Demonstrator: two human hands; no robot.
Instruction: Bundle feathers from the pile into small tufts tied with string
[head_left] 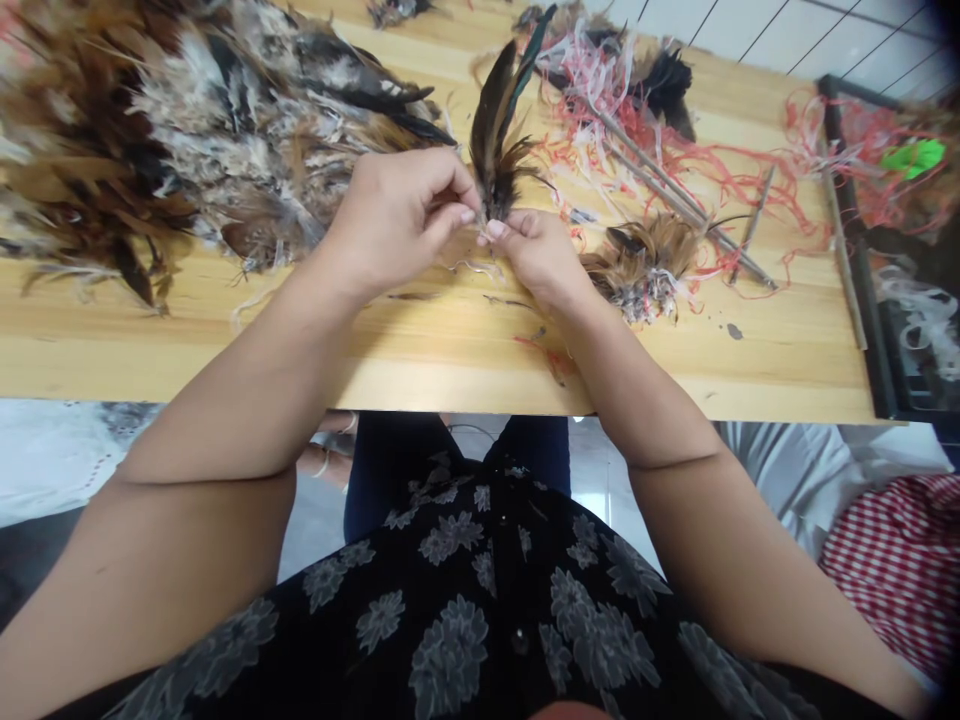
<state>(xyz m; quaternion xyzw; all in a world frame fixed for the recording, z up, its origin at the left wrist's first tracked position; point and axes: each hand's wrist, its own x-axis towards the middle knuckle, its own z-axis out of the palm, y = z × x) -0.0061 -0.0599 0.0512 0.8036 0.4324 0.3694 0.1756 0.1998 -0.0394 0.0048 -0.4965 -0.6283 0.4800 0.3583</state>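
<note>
A small bunch of dark brown and black feathers (pixel 496 120) stands upright over the wooden table (pixel 420 340), its quill ends pinched between both hands. My left hand (pixel 397 215) is closed, thumb and fingers pressed on the base of the bunch from the left. Touching it from the right, my right hand (pixel 536 255) is also closed on the quill ends. A few pale fibres hang below the fingers.
A large heap of brown, white and black feathers (pixel 187 120) covers the table's left. A small tan feather bundle (pixel 645 265) lies right of my hands, beside thin sticks (pixel 675 195) and tangled red and white string (pixel 637 110). A dark-framed crate (pixel 862 270) stands at the right edge.
</note>
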